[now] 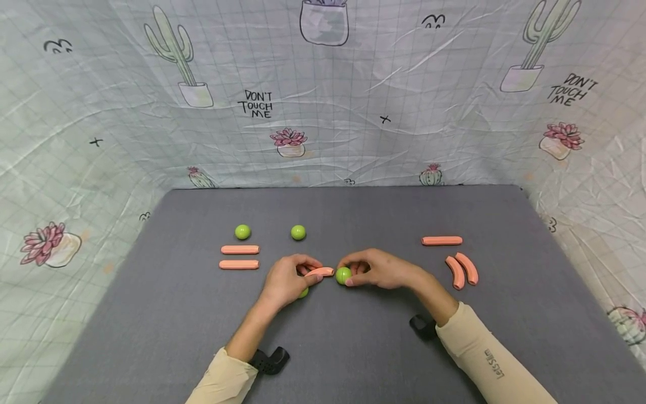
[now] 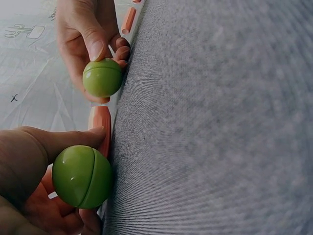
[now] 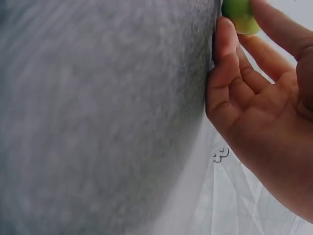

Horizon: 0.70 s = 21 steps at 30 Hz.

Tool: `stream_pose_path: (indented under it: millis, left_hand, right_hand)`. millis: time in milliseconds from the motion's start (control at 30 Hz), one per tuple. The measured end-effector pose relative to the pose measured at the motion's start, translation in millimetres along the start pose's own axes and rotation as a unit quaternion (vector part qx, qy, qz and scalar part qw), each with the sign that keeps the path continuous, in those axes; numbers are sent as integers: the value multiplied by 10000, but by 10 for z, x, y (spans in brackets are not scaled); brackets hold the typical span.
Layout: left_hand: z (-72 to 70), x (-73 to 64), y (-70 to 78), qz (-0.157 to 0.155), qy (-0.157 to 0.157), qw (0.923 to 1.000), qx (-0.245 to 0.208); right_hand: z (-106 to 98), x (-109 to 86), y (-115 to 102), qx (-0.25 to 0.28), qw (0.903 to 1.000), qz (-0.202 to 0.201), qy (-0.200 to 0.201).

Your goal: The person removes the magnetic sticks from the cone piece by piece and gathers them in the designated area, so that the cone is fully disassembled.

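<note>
My left hand [image 1: 285, 279] pinches a short orange ribbed piece [image 1: 324, 271] between thumb and fingers, low over the grey tabletop. Close under that hand sits a green ball [image 1: 303, 293], mostly hidden from the head view; the left wrist view shows the same green ball [image 2: 80, 177] with a seam round it, beside the thumb. Just right of the orange piece, my right hand [image 1: 387, 269] holds another green ball [image 1: 343, 275] between thumb and fingers. In the right wrist view only part of this green ball [image 3: 240, 17] shows at the top edge.
Two straight orange pieces [image 1: 239, 257] lie at the left, with a green ball [image 1: 243, 232] behind them and another green ball [image 1: 298, 232] farther right. On the right lie one straight orange piece [image 1: 442, 240] and two curved ones [image 1: 456, 273]. A patterned cloth [image 1: 343, 146] surrounds the table.
</note>
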<state>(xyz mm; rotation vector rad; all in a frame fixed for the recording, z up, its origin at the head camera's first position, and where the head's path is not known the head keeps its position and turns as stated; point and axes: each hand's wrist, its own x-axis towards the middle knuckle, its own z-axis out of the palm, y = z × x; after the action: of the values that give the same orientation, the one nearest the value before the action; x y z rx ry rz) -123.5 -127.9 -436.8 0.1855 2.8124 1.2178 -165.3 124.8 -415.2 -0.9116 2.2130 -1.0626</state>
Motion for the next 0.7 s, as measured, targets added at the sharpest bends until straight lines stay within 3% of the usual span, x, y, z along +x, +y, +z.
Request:
stream_pose_path:
  millis: [300, 700]
  left_hand:
    - [-6, -9, -16, -23, -11, 10000, -87]
    - [9, -25, -2, 19, 33, 10000, -39]
  right_hand:
    - [-11, 6, -15, 89, 9998, 128, 121]
    - [-70, 125, -48, -41, 9961, 321, 820]
